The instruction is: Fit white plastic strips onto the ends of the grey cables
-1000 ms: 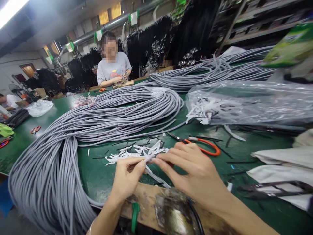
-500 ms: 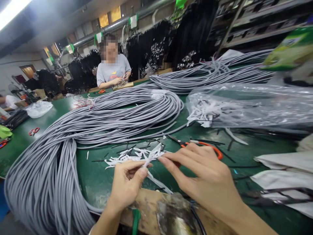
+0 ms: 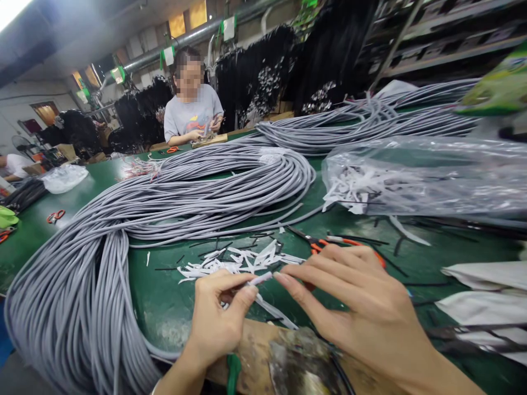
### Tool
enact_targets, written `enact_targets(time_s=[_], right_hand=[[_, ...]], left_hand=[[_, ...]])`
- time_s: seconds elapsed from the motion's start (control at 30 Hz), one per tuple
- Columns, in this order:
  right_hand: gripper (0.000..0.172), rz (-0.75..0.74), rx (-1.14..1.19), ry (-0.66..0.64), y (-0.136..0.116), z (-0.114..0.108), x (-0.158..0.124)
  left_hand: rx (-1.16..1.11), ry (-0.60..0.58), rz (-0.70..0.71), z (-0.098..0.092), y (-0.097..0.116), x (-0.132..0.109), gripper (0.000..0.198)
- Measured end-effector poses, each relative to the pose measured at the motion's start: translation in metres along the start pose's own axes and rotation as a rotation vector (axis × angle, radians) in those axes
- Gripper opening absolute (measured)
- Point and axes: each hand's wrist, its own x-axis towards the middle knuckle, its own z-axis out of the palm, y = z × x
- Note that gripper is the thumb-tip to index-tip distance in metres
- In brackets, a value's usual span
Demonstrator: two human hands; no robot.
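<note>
one pale piece (image 3: pixel 262 278), partly behind fingers (image 3: pixel 229 282)

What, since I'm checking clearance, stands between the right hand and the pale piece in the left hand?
Nothing visible. The right hand is beside the exposed end of the pale piece; the pile of white strips lies beyond it.

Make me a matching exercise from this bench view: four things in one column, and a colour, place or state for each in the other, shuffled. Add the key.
Things
1. Left hand
2. Scissors nearest the right hand
3. Cable bundle
4. Plastic bag

Descriptions
A. Grey, lying in long loops
B. Transparent, with white strips at its left end
C. Pinching a short pale piece
D. Orange-handled, partly hidden from the camera

Pairs: 1-C, 2-D, 3-A, 4-B
</note>
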Motion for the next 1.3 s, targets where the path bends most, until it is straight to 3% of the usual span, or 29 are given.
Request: enact_targets(time_s=[0.2,0.4,0.77,1.1,1.23,1.27,1.3], right_hand=[[0.011,-0.034,0.044,-0.049,0.002,-0.002,-0.001],[0.015,-0.038,0.034,-0.012,-0.002,0.001,0.001],[0.027,0.084,-0.021,-0.043,-0.004,0.010,-0.012],[0.040,0.093,-0.140,-0.048,-0.005,0.010,-0.013],[0.043,0.170,-0.377,0.052,0.003,0.008,-0.010],[0.042,0.211,-0.393,0.077,0.005,0.006,-0.008],[0.040,0.254,-0.352,0.092,0.005,0.004,-0.005]], left_hand=[[0.043,0.004,0.042,-0.001,0.002,0.001,0.020],[0.065,0.024,0.071,0.000,-0.002,0.001,0.022],[0.143,-0.060,0.056,0.003,0.002,0.001,0.021],[0.155,-0.170,0.121,0.001,0.001,0.004,0.022],[0.052,-0.415,0.251,0.007,0.002,-0.001,0.021],[0.048,-0.436,0.269,0.008,0.002,-0.002,0.020],[0.063,-0.383,0.263,0.008,0.001,-0.001,0.019]])
